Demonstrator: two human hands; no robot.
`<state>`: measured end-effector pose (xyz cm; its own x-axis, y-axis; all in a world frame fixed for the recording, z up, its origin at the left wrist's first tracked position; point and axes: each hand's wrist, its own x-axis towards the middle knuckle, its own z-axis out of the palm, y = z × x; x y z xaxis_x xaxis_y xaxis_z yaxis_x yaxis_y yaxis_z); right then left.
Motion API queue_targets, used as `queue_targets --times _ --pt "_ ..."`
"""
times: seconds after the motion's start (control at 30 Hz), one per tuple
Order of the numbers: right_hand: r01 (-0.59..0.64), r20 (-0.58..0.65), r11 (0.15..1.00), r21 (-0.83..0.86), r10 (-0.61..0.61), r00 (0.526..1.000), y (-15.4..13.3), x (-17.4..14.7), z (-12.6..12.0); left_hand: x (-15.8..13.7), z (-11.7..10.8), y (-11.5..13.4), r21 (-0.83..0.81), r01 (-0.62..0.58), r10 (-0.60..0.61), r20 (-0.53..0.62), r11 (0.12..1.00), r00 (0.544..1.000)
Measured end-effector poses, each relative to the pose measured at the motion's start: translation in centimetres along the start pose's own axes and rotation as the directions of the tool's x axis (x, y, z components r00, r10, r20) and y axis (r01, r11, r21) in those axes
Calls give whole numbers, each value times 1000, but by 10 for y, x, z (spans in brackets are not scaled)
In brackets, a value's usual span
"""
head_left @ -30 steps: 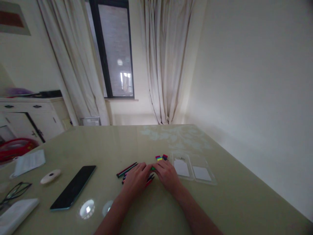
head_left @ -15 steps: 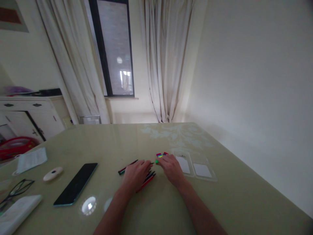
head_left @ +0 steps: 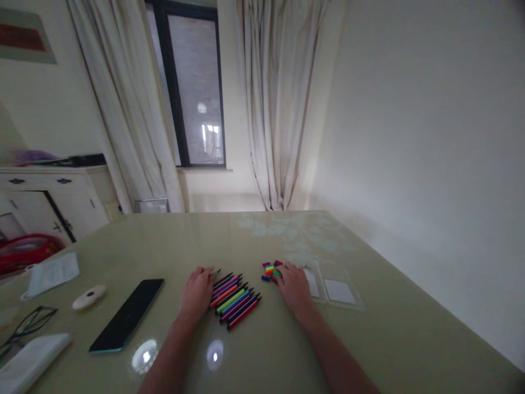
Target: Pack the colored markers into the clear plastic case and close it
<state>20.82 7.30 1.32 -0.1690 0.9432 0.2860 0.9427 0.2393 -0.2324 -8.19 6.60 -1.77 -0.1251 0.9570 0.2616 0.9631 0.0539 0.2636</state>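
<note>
My left hand [head_left: 198,291] is closed on an uncapped green marker [head_left: 217,272], whose dark tip sticks out past the fingertips; the rest of its barrel is hidden. Just right of that hand, several uncapped markers [head_left: 235,301] lie side by side in a slanted row, tips toward the far right. My right hand [head_left: 293,288] pinches a green marker cap [head_left: 277,272] low over the table. Close to those fingers sits a small heap of coloured marker caps [head_left: 269,268], partly covered by the hand.
A clear plastic case [head_left: 342,290] with white inserts lies open right of my right hand. On the left are a black phone [head_left: 128,314], a white oval object [head_left: 89,296], a face mask [head_left: 53,273], eyeglasses [head_left: 30,325] and a white box-like object [head_left: 35,361]. A wall borders the table's right side.
My left hand has moved left, away from my right hand, uncovering the row of markers. The green marker and its cap are now far apart. My right hand has shifted slightly right.
</note>
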Motion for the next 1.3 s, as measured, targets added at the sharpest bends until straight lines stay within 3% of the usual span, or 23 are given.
queue_targets --times 0.2,0.37,0.5,0.83,1.03,1.17,1.3 --pt "-44 -5 999 -15 44 999 -2 0 -1 -23 -10 53 92 -41 35 68 995 997" --pt "5 -94 996 -86 -13 995 4 3 10 -45 0 79 93 -85 62 223 992 973" --pt "9 -144 990 -143 -30 989 13 5 19 -45 7 76 103 -56 30 241 993 970" --pt "-3 -199 991 -134 -24 980 14 6 20 -22 -1 44 60 -155 132 276 986 952" --pt "-61 -269 988 -140 21 963 26 18 14 -22 -9 45 -8 -214 212 172 977 962" --pt "-77 -161 991 -108 59 985 30 42 7 -21 -27 50 -76 -239 247 128 968 961" --pt "-93 -40 992 -85 90 995 25 65 5 -21 -35 50 -132 -299 320 194 945 927"
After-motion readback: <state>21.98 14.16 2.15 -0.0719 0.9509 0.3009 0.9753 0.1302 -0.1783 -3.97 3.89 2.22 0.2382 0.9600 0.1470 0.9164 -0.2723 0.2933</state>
